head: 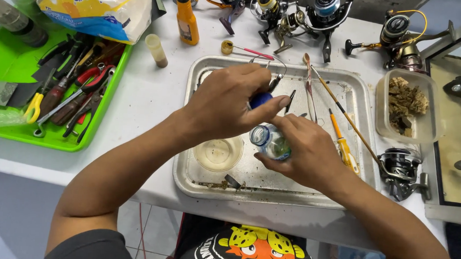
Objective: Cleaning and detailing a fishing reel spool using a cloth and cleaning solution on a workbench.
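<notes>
At the far left of the frame we had a green tray (13, 130) full of pliers and screwdrivers, with a crumpled bag (98, 7) above it at the upper left. Just right of that stood an orange bottle (186, 21) and a small cream tube (156, 49).

In the middle of the frame lay the metal tray (269, 191), and a shallow cup (218, 154) of cloudy liquid sat in its lower left part. Over the tray our left hand (226, 106) was curled shut around a blue-handled tool (261, 99), thumb pressed along it and the tip hidden. Just below and right, our right hand (304, 151) pinched a small clear jar (270, 141) between thumb and fingers, its mouth open and tilted up toward the tool.

Right of the hands, brushes (345, 116) and a yellow tool (346, 150) lay on the tray. A tub (405, 103) of brown scraps stood beyond it, a reel (402, 170) at the lower right, and more reels (318, 11) along the top.

We judged the jar the weak point: held tilted and open by the fingertips alone, it could slip or spill if the tool pushed hard. A stray elbow could also upset the cup.
</notes>
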